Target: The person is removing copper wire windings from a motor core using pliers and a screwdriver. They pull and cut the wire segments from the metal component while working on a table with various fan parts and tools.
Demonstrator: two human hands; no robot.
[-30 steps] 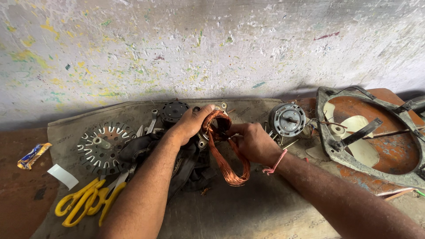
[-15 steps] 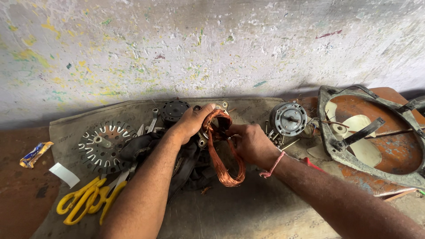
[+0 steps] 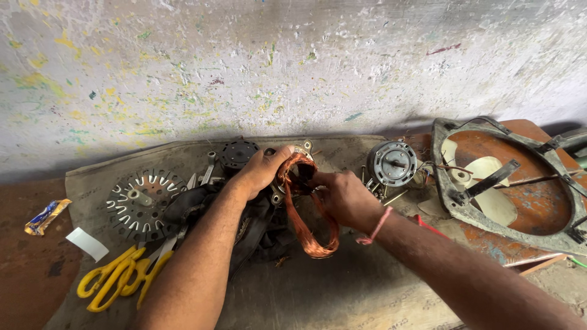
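My left hand [image 3: 260,171] grips a round metal motor stator [image 3: 293,166] near the middle of the cloth, pressing on its rim. A bundle of copper wire [image 3: 309,226] hangs out of the stator in a long loop toward me. My right hand [image 3: 345,198], with a pink thread around the wrist, pinches the copper wire where it leaves the stator. Dark cloth and black parts lie under my left forearm.
A slotted metal disc [image 3: 143,201] and yellow scissors [image 3: 119,282] lie at the left. A small black round part [image 3: 238,154] sits behind my left hand. A grey motor [image 3: 391,163] and a fan frame with pale blades [image 3: 507,183] lie at the right. A painted wall rises behind.
My right hand has drawn the copper wire loop a little further out of the stator. The left hand keeps its hold in the same place.
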